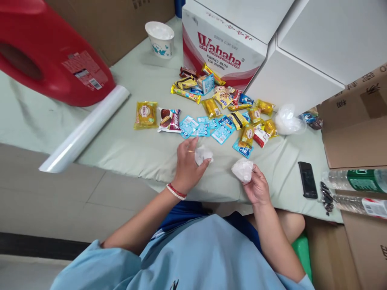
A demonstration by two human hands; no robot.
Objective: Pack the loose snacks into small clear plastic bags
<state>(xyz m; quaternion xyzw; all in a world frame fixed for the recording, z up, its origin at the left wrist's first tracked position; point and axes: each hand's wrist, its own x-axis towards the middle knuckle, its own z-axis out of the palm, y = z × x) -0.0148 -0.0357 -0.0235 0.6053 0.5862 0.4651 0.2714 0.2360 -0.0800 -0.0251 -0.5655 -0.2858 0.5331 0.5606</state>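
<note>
In the head view, my left hand [188, 164] curves over the front of the table, with fingers and thumb around a small crumpled clear plastic bag [204, 154]. To its right, my right hand [259, 187] pinches another crumpled clear plastic bag [242, 170] between thumb and fingers. Just beyond my left hand lie light-blue snack packets [190, 125]. Farther left are a maroon-and-white snack packet [169, 121] and a yellow-wrapped cake [145, 115]. A mixed pile of small wrapped snacks [223, 96] spreads across the table behind both hands.
A red jug [60, 52] and a plastic film roll [84, 131] occupy the left. At the back stand a paper cup [160, 40] and a Wahaha carton [223, 48]. Rightward are bunched clear bags [290, 119], a phone [307, 180] and bottles [363, 180].
</note>
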